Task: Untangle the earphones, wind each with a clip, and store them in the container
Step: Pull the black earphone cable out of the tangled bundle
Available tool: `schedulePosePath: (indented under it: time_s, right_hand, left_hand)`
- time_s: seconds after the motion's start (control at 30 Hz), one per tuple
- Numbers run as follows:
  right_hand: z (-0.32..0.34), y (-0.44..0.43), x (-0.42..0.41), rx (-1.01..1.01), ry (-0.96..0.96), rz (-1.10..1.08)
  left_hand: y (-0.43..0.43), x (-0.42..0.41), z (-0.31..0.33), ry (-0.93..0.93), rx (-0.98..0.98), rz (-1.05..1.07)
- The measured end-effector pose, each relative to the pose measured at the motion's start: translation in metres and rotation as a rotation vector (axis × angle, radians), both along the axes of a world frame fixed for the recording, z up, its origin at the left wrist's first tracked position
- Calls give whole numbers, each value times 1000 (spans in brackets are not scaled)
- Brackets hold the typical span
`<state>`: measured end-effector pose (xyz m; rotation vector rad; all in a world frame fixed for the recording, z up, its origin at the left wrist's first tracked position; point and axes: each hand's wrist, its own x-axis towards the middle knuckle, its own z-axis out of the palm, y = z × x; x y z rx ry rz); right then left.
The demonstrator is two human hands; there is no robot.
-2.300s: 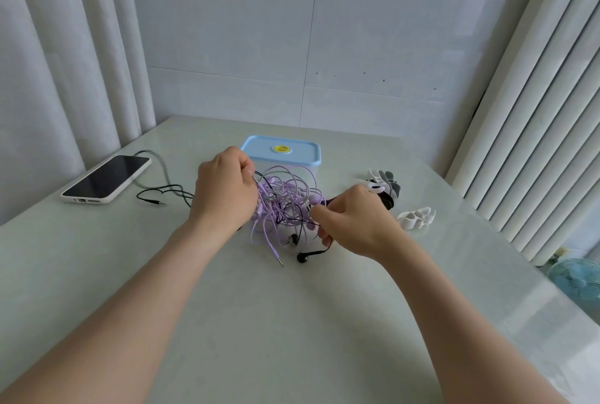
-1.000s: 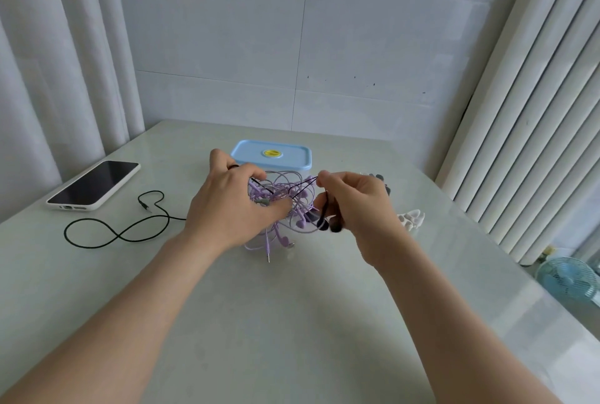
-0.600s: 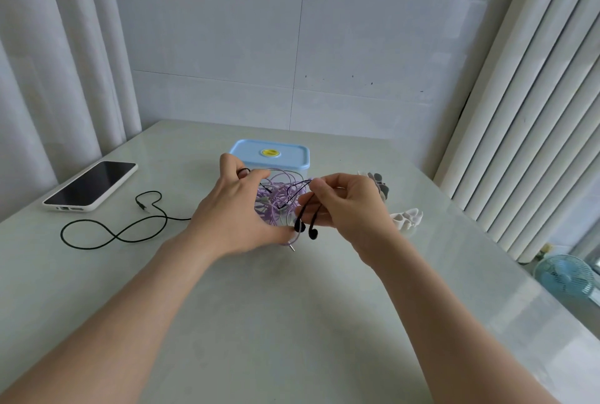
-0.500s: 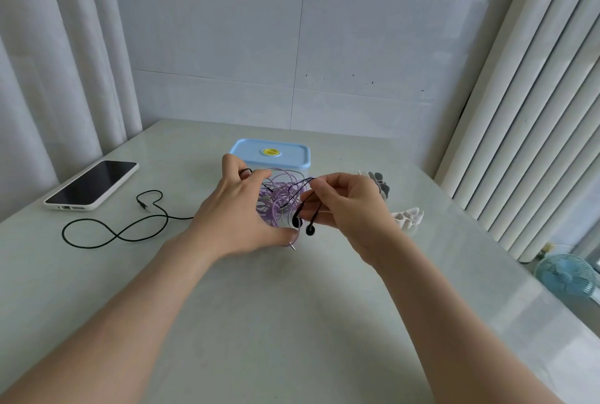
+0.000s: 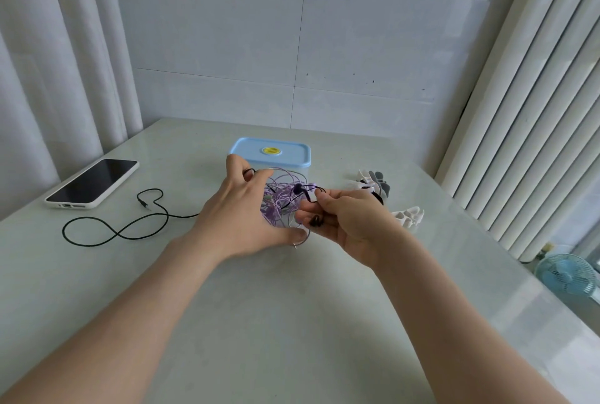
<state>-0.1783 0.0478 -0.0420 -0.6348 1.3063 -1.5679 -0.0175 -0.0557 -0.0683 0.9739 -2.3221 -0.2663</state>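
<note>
I take the container [image 5: 271, 156] as my marker. It stands toward the far side of the table [image 5: 292, 322], a clear tub with a pale blue lid shut on it and a round yellow sticker on the lid.

Just in front of the container, both hands are held above the table, working on the same knot of wires. My view shows the left hand [image 5: 240, 215] cupped round the purple earphones [image 5: 282, 200], a loose ball of loops. Its fingers are curved over the far side, the thumb is hooked under the near side, and one purple loop hangs below the thumb. The right hand [image 5: 349, 223] is close against it on the right, fingers curled in. Thumb and forefinger pinch the thin wire of the black earphones [image 5: 316, 221], and one black bud sits tucked between the curled fingers. A second dark bud pokes up out of the purple loops; I cannot tell which set it belongs to.

The black cord [image 5: 181, 216] runs out from behind the left hand, well to the left of the container, and lies flat on the table in a figure-eight with its plug free at the end.

Right of the container is a small pile of clips [image 5: 373, 180], white and grey, and one more white clip [image 5: 407, 216] nearer me. Far left of the container a phone [image 5: 92, 182] in a white case lies face up. Beyond the table edge, well to the right, a blue fan [image 5: 565, 277] stands on the floor.
</note>
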Motion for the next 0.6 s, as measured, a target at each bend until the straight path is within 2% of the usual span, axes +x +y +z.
schedulePosePath:
  time_s: [0.1,0.2,0.3,0.4,0.5,0.6]
  right_hand:
    - [6,2,4,52,-34,37]
    - [12,3,2,142,32,-28]
    - [11,0,-5,171,271,-175]
    - [11,2,-7,172,542,-223]
    - [10,2,-7,91,575,-217]
    - [7,0,-7,55,510,-163]
  left_hand:
    - [0,0,-1,26,-5,-3]
    - [-3,1,-1,27,-31,-16]
    - [-5,3,2,10,-53,-35]
    - [-7,4,3,36,-69,-63]
    - [-9,3,1,72,-106,-38]
    - [-11,1,-1,115,-156,4]
